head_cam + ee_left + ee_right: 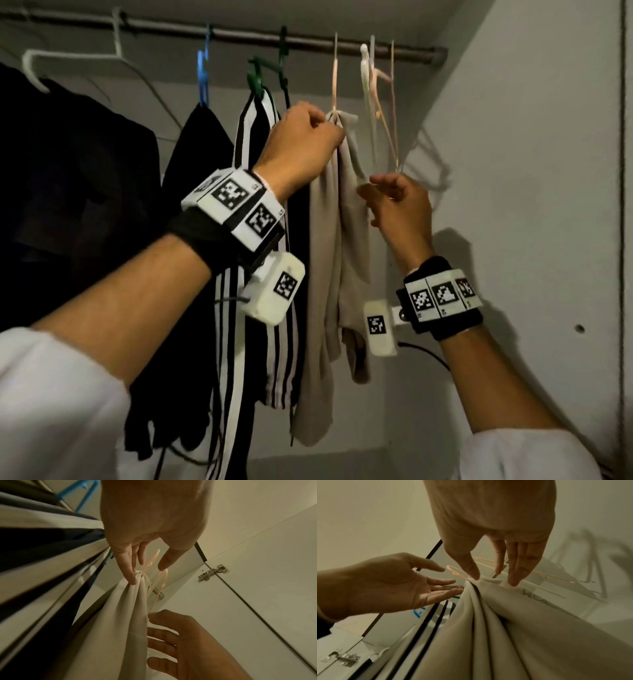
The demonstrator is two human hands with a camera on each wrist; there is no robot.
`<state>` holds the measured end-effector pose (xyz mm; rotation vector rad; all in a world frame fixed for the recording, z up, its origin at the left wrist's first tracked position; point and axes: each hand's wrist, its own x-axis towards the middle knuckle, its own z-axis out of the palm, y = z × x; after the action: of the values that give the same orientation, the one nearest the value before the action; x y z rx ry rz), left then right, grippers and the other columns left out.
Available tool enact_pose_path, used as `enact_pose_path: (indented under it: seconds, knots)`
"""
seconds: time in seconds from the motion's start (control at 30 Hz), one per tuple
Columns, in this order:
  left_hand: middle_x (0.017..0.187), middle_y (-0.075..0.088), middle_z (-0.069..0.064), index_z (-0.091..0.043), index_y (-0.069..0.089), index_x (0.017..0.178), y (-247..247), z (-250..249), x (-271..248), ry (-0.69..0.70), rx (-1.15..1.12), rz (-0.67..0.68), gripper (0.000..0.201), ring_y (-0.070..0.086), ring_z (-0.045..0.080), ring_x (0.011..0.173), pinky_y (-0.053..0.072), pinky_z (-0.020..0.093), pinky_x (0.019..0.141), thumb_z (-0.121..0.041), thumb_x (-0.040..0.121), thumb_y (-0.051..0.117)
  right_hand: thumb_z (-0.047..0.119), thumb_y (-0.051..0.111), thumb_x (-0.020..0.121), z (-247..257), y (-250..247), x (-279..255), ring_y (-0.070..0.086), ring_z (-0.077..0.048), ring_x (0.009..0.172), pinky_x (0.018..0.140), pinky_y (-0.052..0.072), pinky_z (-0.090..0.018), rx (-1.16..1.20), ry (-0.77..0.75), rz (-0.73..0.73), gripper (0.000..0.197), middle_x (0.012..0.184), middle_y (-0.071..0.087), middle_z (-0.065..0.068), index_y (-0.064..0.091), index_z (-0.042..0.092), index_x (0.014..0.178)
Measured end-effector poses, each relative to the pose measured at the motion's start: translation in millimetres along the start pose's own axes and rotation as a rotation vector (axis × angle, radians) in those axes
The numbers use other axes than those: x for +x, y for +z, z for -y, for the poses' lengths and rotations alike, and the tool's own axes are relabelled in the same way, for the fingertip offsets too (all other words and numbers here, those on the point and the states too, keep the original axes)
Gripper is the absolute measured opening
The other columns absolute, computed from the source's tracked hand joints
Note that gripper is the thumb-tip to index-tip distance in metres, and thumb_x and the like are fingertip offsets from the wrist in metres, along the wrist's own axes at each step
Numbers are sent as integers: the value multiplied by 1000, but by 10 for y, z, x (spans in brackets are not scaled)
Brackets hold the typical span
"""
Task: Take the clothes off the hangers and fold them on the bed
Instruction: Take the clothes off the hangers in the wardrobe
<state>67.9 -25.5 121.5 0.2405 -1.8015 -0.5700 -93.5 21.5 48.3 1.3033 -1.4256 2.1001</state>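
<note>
Head view: the left hand (305, 144) is raised to the top of the beige garment (329, 260), fingers curled at the bunched fabric where it hangs on a peach hanger (335, 78). The right hand (399, 202) sits lower, just beside the same garment, fingers loosely bent. The garment hangs from the closet rail (239, 32). Counted on the rail: one white hanger, one blue, two green, and several pale ones at the right whose number cannot be told. Four hanging garments show: three dark, one beige.

Left wrist view: the left hand's fingers (128, 573) are straight, one fingertip touching the fabric gather; nothing is gripped. The right hand (185, 642) is released, fingers spread.

Right wrist view: the right hand's fingers (515, 573) rest straight on the garment top, not clenched.

Step in hand: removal of the beige garment, judged as just starting. The next move calls for a firm grip on the gather and sliding it off the hanger.
</note>
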Motion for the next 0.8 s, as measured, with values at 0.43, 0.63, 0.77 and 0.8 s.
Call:
enact_pose_path:
  seconds: [0.43,0.63,0.77,0.8]
  knots:
    - [109,59,-2,-25,51,141,183,196,942,288,42,-34,58,59,9,85,53,21,71,-7,86,51,36,54,79,48,414,465,69,-27,86,81,59,-46,-263,-156,204,31,91,73,2,63,30,109]
    - [123,58,11,-21,50,137,188,367,955,326,-156,11,67,63,32,105,59,48,92,-8,72,51,22,53,84,20,554,476,56,-22,70,65,41,-32,-179,-193,145,9,69,57,7,54,28,79]
    - [100,69,0,-16,56,121,188,325,965,336,-121,-79,53,72,26,94,59,53,88,-9,71,37,10,47,94,-2,661,387,48,-16,64,61,34,-31,-168,-253,94,30,66,47,7,41,28,71]
    - [95,71,0,-15,57,118,187,310,959,350,-104,-97,52,74,23,90,60,51,85,-9,71,35,10,45,96,-16,690,356,48,-17,64,62,35,-31,-173,-255,75,30,66,47,6,40,27,72]
